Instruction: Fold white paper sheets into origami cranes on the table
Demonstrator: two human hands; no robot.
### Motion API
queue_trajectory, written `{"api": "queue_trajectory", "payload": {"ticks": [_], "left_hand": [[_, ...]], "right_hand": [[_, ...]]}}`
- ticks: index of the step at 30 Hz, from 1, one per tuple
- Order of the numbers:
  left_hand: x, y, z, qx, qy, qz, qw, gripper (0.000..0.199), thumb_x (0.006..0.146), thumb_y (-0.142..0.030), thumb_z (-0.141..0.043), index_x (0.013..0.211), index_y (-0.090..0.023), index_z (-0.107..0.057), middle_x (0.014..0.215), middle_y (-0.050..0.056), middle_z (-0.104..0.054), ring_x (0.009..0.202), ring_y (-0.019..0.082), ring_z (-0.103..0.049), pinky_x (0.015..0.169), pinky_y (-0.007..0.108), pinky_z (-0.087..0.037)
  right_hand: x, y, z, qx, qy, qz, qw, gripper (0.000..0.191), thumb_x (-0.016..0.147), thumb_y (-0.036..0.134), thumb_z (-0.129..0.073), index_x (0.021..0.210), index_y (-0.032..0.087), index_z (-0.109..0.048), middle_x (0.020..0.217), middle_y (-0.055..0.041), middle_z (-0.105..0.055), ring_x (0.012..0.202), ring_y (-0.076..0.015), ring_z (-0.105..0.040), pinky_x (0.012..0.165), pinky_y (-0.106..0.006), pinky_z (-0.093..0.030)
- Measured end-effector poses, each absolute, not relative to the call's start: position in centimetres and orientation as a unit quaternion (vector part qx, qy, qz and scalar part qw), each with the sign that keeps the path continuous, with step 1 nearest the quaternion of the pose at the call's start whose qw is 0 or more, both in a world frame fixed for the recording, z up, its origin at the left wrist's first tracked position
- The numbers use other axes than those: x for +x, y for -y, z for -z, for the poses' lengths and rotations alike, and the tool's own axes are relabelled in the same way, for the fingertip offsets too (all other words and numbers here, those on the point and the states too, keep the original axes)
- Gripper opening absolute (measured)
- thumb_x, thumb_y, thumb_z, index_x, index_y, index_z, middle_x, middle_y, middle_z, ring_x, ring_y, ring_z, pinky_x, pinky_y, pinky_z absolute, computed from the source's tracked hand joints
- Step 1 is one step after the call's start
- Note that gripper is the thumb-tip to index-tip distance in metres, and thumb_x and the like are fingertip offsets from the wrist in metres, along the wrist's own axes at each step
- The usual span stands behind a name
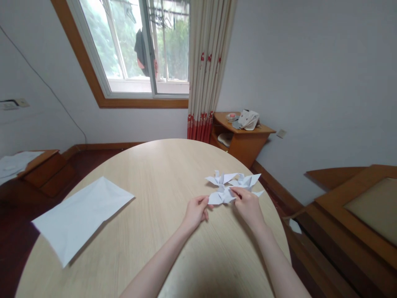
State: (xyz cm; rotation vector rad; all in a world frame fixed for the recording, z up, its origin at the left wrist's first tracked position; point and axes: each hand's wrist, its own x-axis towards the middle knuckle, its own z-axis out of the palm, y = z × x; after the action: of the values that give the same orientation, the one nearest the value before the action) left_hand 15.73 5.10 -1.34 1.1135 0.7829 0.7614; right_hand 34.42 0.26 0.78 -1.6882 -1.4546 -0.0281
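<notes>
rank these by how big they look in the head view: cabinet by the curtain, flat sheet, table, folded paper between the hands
1. Table
2. Flat sheet
3. Cabinet
4. Folded paper

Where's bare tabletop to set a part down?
Widest bare tabletop: between the white sheet and the left hand, running to the far edge. Smaller patch: between the forearms. Crowded: toward the right edge, where the folded paper in the left hand and right hand sits close to other folded papers.
</notes>
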Motion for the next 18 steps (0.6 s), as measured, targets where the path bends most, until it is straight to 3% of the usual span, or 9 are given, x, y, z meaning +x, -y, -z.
{"api": "queue_trajectory", "payload": {"ticks": [9, 18], "left_hand": [[16.02, -5.08, 1.2, 0.479, -0.34, -0.353, 0.728, 0.066, 0.069, -0.062, -0.065, 0.106, -0.009, -0.063, 0.075, 0.005, -0.065, 0.038, 0.005, -0.047, 0.034, 0.019, -0.025], [16.15, -5.02, 0.89, 0.478, -0.349, -0.372, 0.715, 0.066, 0.066, -0.069, -0.063, 0.096, -0.01, -0.06, 0.069, 0.002, -0.063, 0.033, 0.004, -0.045, 0.03, 0.018, -0.019]], "right_hand": [[34.94, -0.12, -1.2, -0.696, 0.553, -0.052, 0.455, 0.03, 0.08, 0.029, -0.048, 0.089, 0.02, -0.075, 0.075, -0.0083, -0.074, 0.067, -0.0254, -0.066, 0.065, -0.039, -0.051], [34.44, 0.09, -1.75, -0.687, 0.535, -0.048, 0.489, 0.03, 0.085, 0.038, -0.051, 0.092, 0.02, -0.074, 0.087, -0.0092, -0.075, 0.048, -0.0187, -0.061, 0.059, -0.036, -0.05]]}}
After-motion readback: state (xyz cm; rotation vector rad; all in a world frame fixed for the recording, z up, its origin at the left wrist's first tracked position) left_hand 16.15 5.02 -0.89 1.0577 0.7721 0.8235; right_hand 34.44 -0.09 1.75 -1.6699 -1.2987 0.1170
